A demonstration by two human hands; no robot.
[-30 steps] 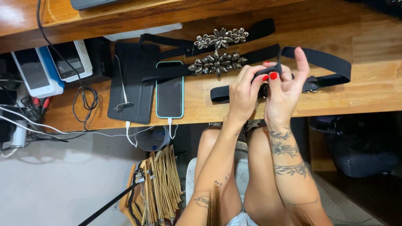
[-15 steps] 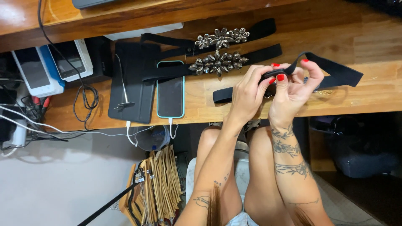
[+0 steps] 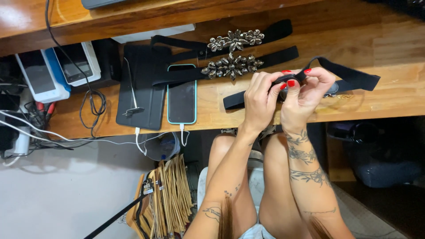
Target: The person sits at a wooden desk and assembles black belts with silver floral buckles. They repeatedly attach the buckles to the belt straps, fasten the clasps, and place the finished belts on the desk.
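a black fabric belt (image 3: 354, 77) is held just above the wooden tabletop (image 3: 389, 40), its ends trailing left and right. both hands are brought together at its middle: the left hand (image 3: 260, 95) and the right hand (image 3: 305, 90) are pinched on the band, over something small and dark that cannot be made out. the strap appears soft, light and limp, so it is best gripped near the worked spot. two belts with beaded flower ornaments (image 3: 232, 66) lie beside a phone (image 3: 182, 95).
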